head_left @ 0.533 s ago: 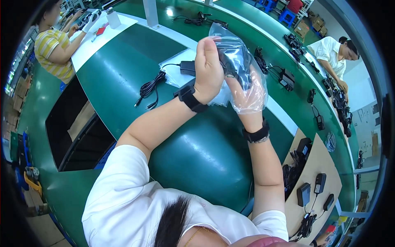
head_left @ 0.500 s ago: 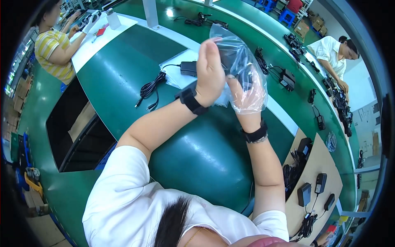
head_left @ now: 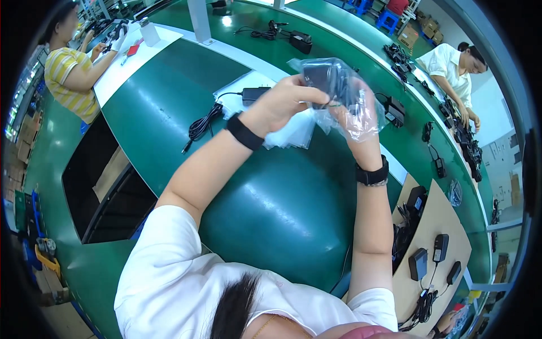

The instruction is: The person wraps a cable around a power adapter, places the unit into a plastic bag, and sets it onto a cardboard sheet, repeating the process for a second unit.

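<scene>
Above the far side of the green bench, both hands hold a clear plastic bag (head_left: 345,121) with a black power adapter (head_left: 320,75) in it. My left hand (head_left: 288,101) pinches the bag at the adapter's near left side, thumb lying along its lower edge. Crinkled film covers my right hand (head_left: 361,110), whose fingers curl about the adapter's right side; the film partly blurs them. Left of my left hand another black adapter (head_left: 252,96) lies on a stack of flat clear bags (head_left: 291,133), its coiled black cable (head_left: 203,121) trailing onto the bench.
A cardboard sheet (head_left: 446,220) at lower right bears several adapters. More adapters (head_left: 393,110) and cables line the far green belt (head_left: 344,45). At left is a dark opening (head_left: 107,181). One person (head_left: 73,73) works at far left, another (head_left: 451,73) at far right.
My left hand has come down and left, its fingers now bent at the bag. The bagged adapter has turned more into view. My right hand has shifted slightly right.
</scene>
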Demonstrator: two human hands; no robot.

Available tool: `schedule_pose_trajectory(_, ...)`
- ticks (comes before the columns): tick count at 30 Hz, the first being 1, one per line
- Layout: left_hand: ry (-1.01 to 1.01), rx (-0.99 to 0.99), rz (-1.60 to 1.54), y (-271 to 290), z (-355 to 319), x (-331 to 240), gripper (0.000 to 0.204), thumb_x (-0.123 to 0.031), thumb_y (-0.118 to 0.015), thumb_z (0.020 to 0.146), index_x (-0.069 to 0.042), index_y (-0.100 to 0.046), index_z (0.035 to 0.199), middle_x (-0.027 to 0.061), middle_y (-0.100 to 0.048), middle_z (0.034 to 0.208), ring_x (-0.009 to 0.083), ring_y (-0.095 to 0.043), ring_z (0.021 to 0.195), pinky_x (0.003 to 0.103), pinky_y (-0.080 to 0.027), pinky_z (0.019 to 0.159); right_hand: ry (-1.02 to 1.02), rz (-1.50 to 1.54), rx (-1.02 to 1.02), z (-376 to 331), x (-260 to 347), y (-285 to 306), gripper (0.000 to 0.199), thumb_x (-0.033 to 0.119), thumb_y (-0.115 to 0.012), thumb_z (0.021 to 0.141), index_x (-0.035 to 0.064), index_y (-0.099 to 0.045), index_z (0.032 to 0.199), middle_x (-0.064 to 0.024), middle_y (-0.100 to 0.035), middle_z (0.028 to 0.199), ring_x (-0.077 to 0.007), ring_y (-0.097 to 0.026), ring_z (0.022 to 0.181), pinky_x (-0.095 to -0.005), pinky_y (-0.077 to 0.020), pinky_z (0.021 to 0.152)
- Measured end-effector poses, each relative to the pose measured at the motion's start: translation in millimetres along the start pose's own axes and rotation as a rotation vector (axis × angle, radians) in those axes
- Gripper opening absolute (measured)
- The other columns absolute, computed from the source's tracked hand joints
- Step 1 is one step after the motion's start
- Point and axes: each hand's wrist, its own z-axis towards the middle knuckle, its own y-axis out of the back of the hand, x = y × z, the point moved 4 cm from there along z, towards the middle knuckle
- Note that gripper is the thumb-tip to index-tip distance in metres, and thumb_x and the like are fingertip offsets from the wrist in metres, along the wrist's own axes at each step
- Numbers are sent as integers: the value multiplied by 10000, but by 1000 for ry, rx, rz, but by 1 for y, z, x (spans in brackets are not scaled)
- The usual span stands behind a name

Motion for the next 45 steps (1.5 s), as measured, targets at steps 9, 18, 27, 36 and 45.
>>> schedule_pose_trajectory(9, 0, -16, -149, -16, 0, 14, 176, -64, -632, 777, -60, -598, 949, 28, -624, 877, 133, -585, 784, 274, -480, 723, 357, -448, 87, -4, -2, -8, 399, 131, -632, 772, -27, -460, 1096, -198, -527, 1019, -332, -551, 870, -369, -462, 728)
schedule_pose_trajectory(18, 79, 4, -276, -12, -3, 15, 175, -56, -617, 780, -64, -591, 953, 26, -616, 891, 143, -585, 804, 292, -481, 732, 250, -435, 109, -9, 15, -19, 294, 72, -541, 794, -15, -486, 1070, -240, -451, 1081, -385, -459, 954, -441, -393, 808)
schedule_pose_trajectory(27, 148, -12, -327, -1, 0, 18, 159, -45, -576, 791, -14, -589, 946, 78, -626, 903, 179, -605, 806, 307, -488, 774, 122, -381, 254, 5, 25, -13, 425, 133, -578, 790, 27, -469, 1186, -162, -509, 987, -295, -499, 900, -361, -405, 786)
schedule_pose_trajectory(36, -122, -127, -293, 10, 7, -8, 127, 4, -570, 776, -9, -597, 900, 79, -625, 862, 179, -608, 781, 319, -505, 748, -193, 166, 51, 13, 8, 18, 581, 376, -570, 839, 65, -371, 1288, -47, -474, 1207, -125, -500, 991, -288, -440, 783)
schedule_pose_trajectory(45, -35, -29, -353, -1, 0, 0, 244, 21, -618, 751, -25, -577, 987, 62, -615, 919, 161, -593, 817, 296, -488, 777, -319, 649, -226, 19, -18, 40, 153, 94, -578, 838, -4, -565, 954, -47, -593, 859, -112, -534, 683, -242, -451, 671)
